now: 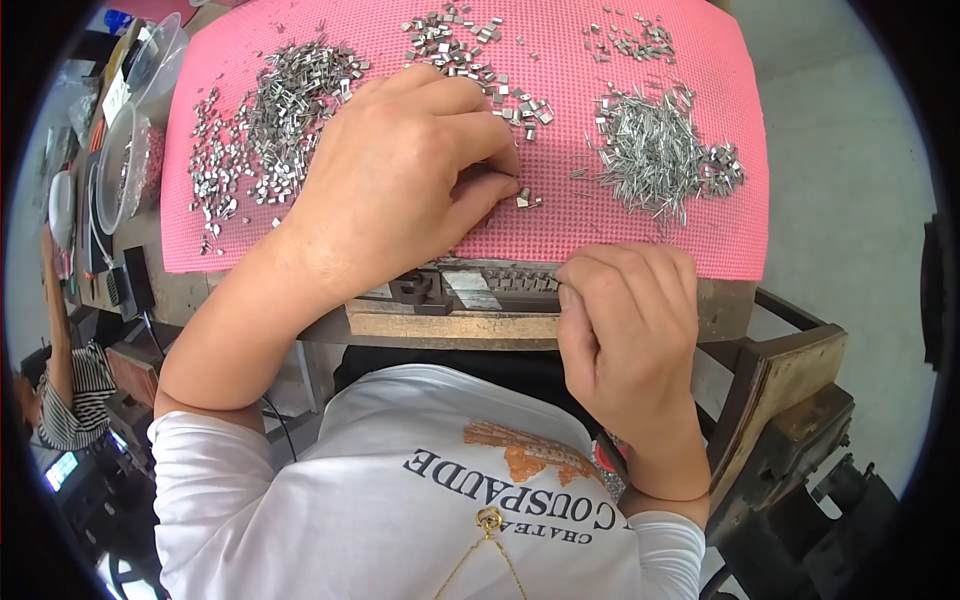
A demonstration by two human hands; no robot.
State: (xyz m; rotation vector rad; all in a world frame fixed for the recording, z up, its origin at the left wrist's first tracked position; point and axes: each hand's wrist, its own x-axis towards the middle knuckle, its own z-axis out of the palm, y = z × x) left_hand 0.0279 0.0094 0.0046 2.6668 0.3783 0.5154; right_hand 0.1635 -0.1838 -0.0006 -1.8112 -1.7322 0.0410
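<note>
My left hand [405, 165] reaches over the pink mesh mat [560, 230], thumb and forefinger brought together. Whatever lies between those fingertips is hidden. Beside them sit a few small metal pieces [527, 199]. At the mat's near edge, my right hand [635, 315] is curled, its thumb and forefinger closed at the right part of a dark metal fixture [500, 280]. Small metal parts stand in a row along that fixture. Anything in the right fingertips is too small or covered to make out.
A large heap of small metal pieces [295, 100] lies left on the mat, more pieces [455, 45] at the top middle. Thin metal pins [650, 150] are piled right. Clear plastic tubs [115, 170] stand left of the mat. Another person's arm [57, 310] shows far left.
</note>
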